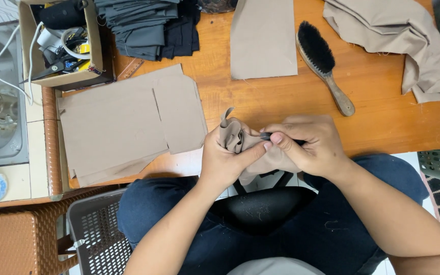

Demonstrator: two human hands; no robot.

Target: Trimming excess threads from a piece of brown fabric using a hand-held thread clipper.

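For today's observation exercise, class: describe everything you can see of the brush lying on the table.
The brush has a long oval wooden back, worn and pale brown, tapering into a slim handle with a rounded end. Dense black bristles cover the head. It lies on its side on the orange-brown wooden table, aslant, with the head toward the far edge and the handle pointing toward the person. Nothing holds it; it sits between a flat tan fabric piece and a crumpled tan cloth.

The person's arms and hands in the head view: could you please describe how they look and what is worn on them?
Both forearms are bare, with no sleeves showing. The left hand and right hand wear no gloves; no rings, watch or bracelets are visible. The fingernails look short and unpainted.
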